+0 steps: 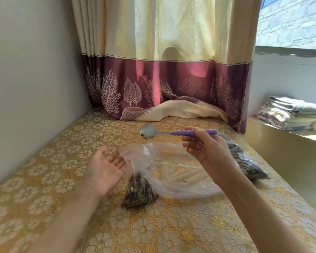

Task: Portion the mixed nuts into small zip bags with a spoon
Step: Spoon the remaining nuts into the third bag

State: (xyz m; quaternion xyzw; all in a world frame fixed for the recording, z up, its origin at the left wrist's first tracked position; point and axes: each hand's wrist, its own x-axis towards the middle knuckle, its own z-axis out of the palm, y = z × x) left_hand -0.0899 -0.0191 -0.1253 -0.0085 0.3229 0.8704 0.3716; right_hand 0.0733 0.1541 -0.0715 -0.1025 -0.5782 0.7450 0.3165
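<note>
A small zip bag (139,189) of mixed nuts (138,193) stands on the bench (44,198), near the middle. Just right of that bag lies a larger, nearly empty bag (181,172). Right of and behind the small bag, another filled bag (248,161) lies on the bench. The left hand (106,167) is just left of the small bag's mouth. The right hand (206,150) holds a spoon (171,133) above and behind the small bag. A curtain (162,70) hangs behind everything, and folded cloths (292,112) lie on a ledge far right.

Table (44,179) under a yellow floral-patterned cover. On it: small bag of mixed nuts (139,192) near the middle, large clear bag (181,172) just beside it — touching — second filled bag (248,161) at right, curtain hem (173,110) pooled at the far edge.
</note>
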